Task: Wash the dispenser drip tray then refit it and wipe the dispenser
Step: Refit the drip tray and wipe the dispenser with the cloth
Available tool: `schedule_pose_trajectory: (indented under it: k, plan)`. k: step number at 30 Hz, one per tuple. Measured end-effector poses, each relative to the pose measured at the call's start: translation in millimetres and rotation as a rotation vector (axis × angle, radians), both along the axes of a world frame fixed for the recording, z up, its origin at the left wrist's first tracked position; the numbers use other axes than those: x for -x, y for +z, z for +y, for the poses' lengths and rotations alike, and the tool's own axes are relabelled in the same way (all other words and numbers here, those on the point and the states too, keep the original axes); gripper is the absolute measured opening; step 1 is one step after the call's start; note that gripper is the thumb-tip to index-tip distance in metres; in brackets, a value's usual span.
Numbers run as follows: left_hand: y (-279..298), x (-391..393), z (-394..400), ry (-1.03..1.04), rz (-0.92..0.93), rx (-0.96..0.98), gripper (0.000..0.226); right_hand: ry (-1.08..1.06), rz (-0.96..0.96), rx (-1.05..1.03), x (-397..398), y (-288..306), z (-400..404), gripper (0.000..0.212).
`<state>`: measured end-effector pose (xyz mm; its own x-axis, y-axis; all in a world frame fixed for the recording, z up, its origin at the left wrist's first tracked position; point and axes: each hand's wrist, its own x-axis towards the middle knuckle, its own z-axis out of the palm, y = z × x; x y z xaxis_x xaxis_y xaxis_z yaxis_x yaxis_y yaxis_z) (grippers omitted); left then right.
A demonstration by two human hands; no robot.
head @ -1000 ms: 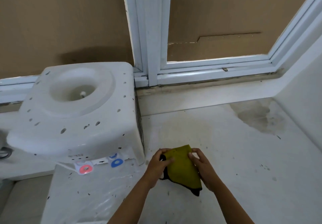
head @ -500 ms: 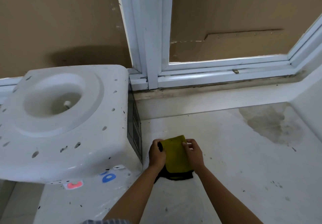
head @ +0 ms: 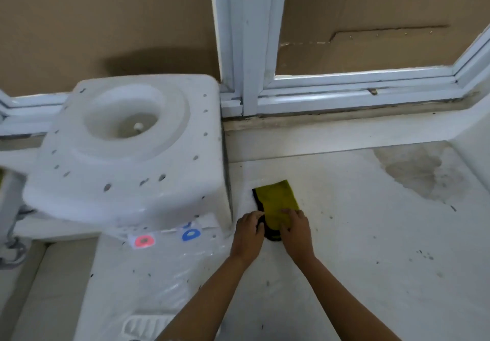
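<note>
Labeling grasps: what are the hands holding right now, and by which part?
Both hands, left hand and right hand, hold the yellow cloth at its near, black-trimmed end; whether pinching or pressing it onto the counter can't be told.

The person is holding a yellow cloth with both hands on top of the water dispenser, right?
Not quite. Both hands, left and right, do hold the yellow cloth, but it lies on the counter beside the water dispenser, not on top, as the head view shows.
</note>
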<state>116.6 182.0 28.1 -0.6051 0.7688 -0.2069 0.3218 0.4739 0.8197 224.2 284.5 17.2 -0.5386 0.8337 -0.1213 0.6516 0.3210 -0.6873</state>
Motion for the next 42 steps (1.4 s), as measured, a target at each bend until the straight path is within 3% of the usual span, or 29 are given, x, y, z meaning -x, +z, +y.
schedule_pose_trajectory:
  k: [3,9,14,18,24,26,27,30,32,35,42]
  plan:
    - [6,-8,-50,0.031,-0.104,-0.056,0.02,0.033,0.107,0.071,-6,4,-43,0.021]
    - [1,6,-170,0.209,-0.047,-0.127,0.022,0.365,0.005,0.224,-20,-10,-126,0.014]
    - [-8,34,-259,0.494,0.185,-0.071,0.013,0.594,-0.124,0.199,-28,-11,-172,0.063]
    - [-20,51,-312,0.618,0.151,0.136,0.015,0.634,-0.181,0.174,-28,-12,-193,0.078]
    - [-30,59,-339,0.408,0.169,0.243,0.032,0.518,-0.234,0.097,-27,-18,-209,0.06]
    - [-33,61,-340,0.385,0.133,0.209,0.027,0.51,-0.245,0.121,-22,-15,-212,0.055]
    - [-34,62,-341,0.384,0.096,0.183,0.023,0.454,-0.245,0.141,-18,-14,-217,0.051]
    - [-33,66,-341,0.411,-0.017,0.081,0.03,0.002,-0.413,0.09,-15,4,-224,0.031]
    - [-21,68,-338,0.44,-0.12,-0.018,0.024,0.116,-0.116,0.223,-13,2,-223,0.028]
    - [-9,75,-329,0.446,-0.318,-0.139,0.019,0.169,0.106,0.29,-18,32,-218,0.04]
    - [-2,106,-292,0.623,-0.683,-0.371,0.028,0.061,0.249,0.439,24,36,-195,0.05]
